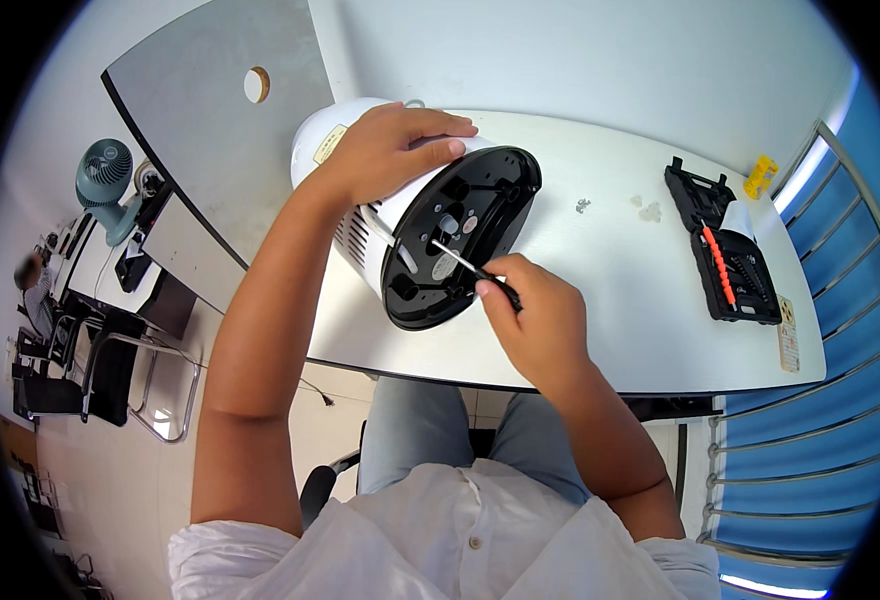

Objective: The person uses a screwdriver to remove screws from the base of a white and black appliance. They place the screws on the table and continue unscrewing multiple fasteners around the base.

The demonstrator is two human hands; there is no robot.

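Observation:
A white appliance [369,262] with side vents lies tipped on the table, its black oval base [508,211] turned toward my right side. My left hand [392,150] lies over the top of the white housing and holds it, fingers stretched toward the base's rim. In my right hand [545,315] is a screwdriver [472,266], gripped by its black handle. The thin metal shaft reaches into the recessed underside, with its tip near the middle of the base. Whether the tip sits in a screw is too small to tell.
Small metal screws [583,206] and pale translucent bits [650,210] lie on the white table [620,330]. Right of them are an opened black tool case [735,270], an orange-red flexible shaft [717,262] and a yellow item [760,177]. A green fan [106,180] stands far left.

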